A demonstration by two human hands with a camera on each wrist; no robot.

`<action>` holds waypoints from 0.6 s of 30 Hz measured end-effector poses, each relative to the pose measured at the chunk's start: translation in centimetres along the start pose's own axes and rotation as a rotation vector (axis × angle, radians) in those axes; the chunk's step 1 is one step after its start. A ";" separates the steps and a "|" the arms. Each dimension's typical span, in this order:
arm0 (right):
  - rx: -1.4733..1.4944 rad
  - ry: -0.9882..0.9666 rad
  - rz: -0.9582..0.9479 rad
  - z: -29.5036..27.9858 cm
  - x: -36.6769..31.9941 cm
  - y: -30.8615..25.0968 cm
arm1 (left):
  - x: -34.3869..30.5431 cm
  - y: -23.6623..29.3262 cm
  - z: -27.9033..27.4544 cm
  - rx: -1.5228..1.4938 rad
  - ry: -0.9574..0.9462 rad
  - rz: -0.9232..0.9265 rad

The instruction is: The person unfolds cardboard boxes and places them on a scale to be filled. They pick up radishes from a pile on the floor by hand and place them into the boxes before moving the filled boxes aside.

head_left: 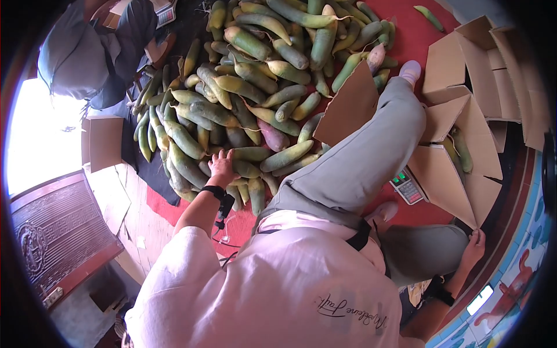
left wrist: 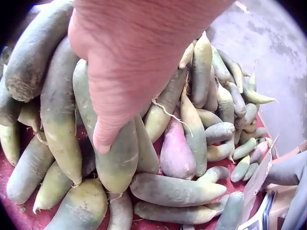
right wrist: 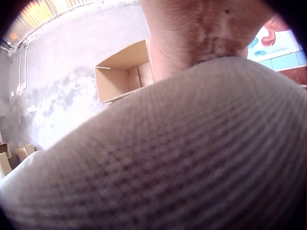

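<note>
My left hand [head_left: 222, 168] rests with fingers spread on the front of a big heap of green radishes [head_left: 246, 90]. In the left wrist view its thumb lies along one thick green radish [left wrist: 117, 158]; the other fingers are hidden there. A pink-purple radish [left wrist: 177, 152] sits a little to the right. My right hand [head_left: 473, 250] is beside my right knee, fingertips right at the corner of a flap of an open cardboard box [head_left: 444, 174]. Green radishes [head_left: 461, 149] lie inside that box. In the right wrist view my trouser leg hides the right fingers, so I cannot tell their hold.
A digital scale [head_left: 408, 188] with lit green digits stands between my legs, against the box. Another open carton [head_left: 447, 66] is farther right. A red cloth [head_left: 406, 17] lies under the heap. Another person [head_left: 75, 58] is at upper left, above a carved wooden panel [head_left: 58, 232].
</note>
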State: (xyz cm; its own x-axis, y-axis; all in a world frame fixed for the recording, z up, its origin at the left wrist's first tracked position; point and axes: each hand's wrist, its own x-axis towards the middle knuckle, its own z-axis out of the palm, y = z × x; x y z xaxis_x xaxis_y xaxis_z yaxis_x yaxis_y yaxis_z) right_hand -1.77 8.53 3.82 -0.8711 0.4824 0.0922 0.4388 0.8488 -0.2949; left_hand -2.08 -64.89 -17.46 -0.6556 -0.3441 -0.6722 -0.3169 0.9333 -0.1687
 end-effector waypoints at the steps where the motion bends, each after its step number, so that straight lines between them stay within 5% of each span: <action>1: 0.015 -0.001 -0.001 0.0 0.0 -0.1 | 0.1 -0.1 0.1 0.001 0.016 0.012; 18: 0.089 0.042 0.030 0.0 -0.9 -0.1 | 0.6 1.8 -2.1 0.130 -0.053 0.018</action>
State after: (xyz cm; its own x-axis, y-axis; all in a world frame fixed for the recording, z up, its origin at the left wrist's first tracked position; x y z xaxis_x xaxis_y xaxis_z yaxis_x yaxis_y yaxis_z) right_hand -1.04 7.99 3.79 -0.8469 0.5178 0.1210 0.4420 0.8121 -0.3810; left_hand -4.48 -63.65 -16.62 -0.6225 -0.3241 -0.7124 -0.2117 0.9460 -0.2454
